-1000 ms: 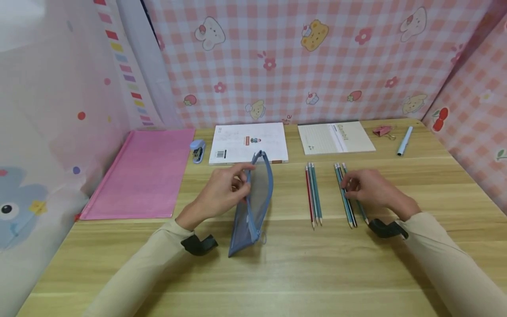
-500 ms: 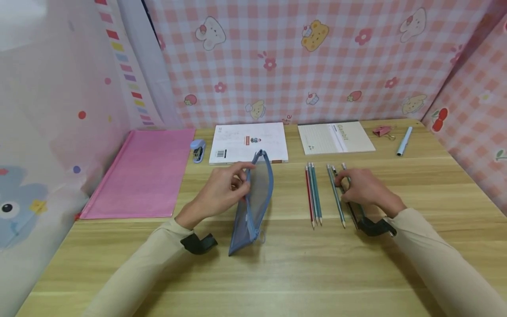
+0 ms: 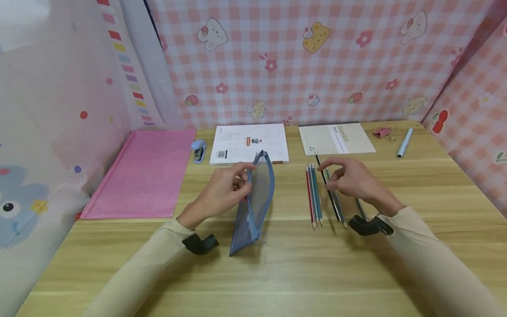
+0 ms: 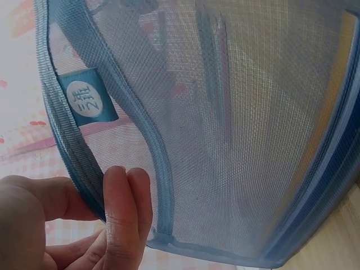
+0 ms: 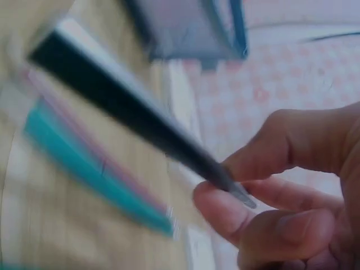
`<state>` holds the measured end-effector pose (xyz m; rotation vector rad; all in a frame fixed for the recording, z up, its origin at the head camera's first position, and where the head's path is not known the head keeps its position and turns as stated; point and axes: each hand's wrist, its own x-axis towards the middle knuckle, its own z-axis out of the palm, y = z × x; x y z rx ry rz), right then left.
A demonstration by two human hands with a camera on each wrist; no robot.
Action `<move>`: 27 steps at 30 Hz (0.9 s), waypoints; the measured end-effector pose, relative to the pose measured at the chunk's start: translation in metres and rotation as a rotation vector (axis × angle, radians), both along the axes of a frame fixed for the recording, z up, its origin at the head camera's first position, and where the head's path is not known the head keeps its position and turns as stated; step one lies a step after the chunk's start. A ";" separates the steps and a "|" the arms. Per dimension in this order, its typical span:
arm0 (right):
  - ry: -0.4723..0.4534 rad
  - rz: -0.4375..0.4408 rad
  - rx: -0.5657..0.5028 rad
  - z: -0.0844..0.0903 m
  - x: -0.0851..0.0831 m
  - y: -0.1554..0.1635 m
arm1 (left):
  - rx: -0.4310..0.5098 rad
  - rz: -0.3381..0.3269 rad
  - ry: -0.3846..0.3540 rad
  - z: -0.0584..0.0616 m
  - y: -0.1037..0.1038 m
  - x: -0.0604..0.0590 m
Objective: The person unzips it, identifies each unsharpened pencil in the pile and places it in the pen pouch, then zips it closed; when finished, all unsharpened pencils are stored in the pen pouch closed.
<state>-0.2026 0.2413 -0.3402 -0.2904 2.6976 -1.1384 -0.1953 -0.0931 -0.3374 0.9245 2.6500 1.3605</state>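
Note:
My left hand (image 3: 222, 189) pinches the rim of a blue mesh zip pencil pouch (image 3: 261, 193), whose mouth gapes open. A small label (image 4: 90, 95) shows on its edge in the left wrist view. My right hand (image 3: 352, 178) pinches a dark pencil (image 5: 129, 107) between thumb and finger; its eraser end is tipped up in the head view. Below that hand lies a teal pencil (image 3: 343, 219), and another pencil (image 3: 359, 208) lies partly hidden beneath the palm. Left of the hand, a red pencil (image 3: 309, 198) and teal pencils (image 3: 315, 198) lie side by side.
Along the back stand a light-blue stapler (image 3: 199, 151), a white book (image 3: 249, 143), a notepad (image 3: 336, 138), a pink binder clip (image 3: 383, 133) and a light-blue pen (image 3: 405, 143). A pink folder (image 3: 138, 174) lies at the left on the wooden table (image 3: 285, 277).
My right hand has shifted left, moved a teal pencil toward the red one, and now lifts the dark pencil's eraser end. My left hand and the pouch stay put.

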 end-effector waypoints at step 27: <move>0.079 -0.024 -0.383 0.006 0.006 -0.115 | 0.007 0.030 0.024 -0.003 0.011 0.003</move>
